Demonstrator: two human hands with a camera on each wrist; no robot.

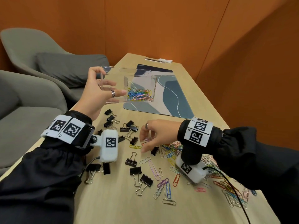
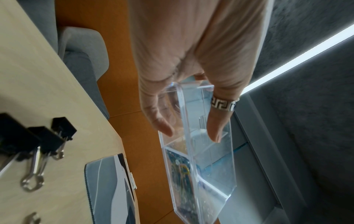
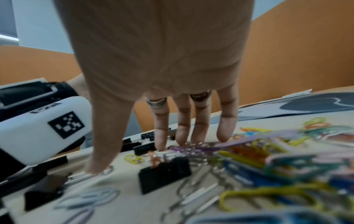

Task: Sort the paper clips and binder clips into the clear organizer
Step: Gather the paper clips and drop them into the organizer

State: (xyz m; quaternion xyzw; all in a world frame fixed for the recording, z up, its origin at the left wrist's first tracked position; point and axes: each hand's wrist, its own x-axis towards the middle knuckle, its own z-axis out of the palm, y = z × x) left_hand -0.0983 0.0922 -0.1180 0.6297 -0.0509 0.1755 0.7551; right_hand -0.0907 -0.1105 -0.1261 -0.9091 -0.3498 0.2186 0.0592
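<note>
Left hand [image 1: 98,92] grips the clear organizer [image 1: 129,85] at centre frame, thumb and fingers pinching its near end wall, box lifted and tilted over the desk mat [image 1: 168,94]. Coloured paper clips [image 1: 140,94] sit heaped in its far compartment. Lower centre, the right hand [image 1: 155,135] reaches down, fingers extended and loosely spread, tips touching loose clips [image 1: 163,183] on the table [image 1: 113,204]; whether it has pinched one, can't tell. Black binder clips [image 1: 126,126] lie scattered between the hands.

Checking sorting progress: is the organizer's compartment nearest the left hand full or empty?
Empty. The left hand holds the clear organizer there; only its far compartment holds coloured paper clips.
</note>
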